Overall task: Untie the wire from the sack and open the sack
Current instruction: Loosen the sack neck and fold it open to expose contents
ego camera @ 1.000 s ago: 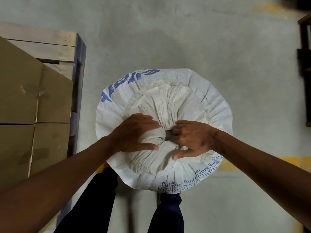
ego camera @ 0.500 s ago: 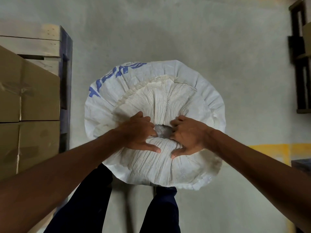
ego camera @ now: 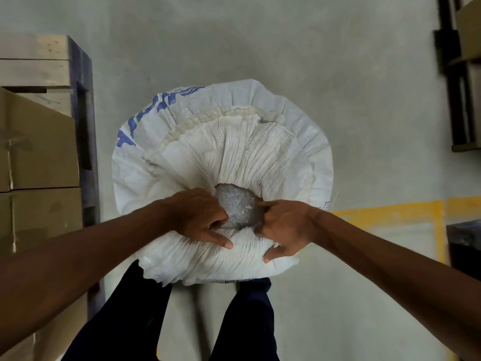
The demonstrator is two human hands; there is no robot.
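Observation:
A white woven sack (ego camera: 299, 131) with blue lettering stands upright on the floor just ahead of my legs. Its pleated mouth is parted in the middle, and a clear crinkled plastic liner (ego camera: 238, 204) shows in the hole. My left hand (ego camera: 200, 214) grips the left lip of the opening, fingers hooked inside. My right hand (ego camera: 283, 230) grips the right lip, thumb low on the fabric. No wire is visible.
Stacked cardboard boxes (ego camera: 33, 147) on a wooden pallet (ego camera: 39, 61) stand close on the left. A dark rack (ego camera: 458, 74) runs along the right edge. Yellow floor marking (ego camera: 390, 212) lies to the right. Bare concrete floor stretches beyond the sack.
The gathered mouth has been pulled apart by both hands, and the opening has widened, showing much more of the clear plastic liner than half a second ago.

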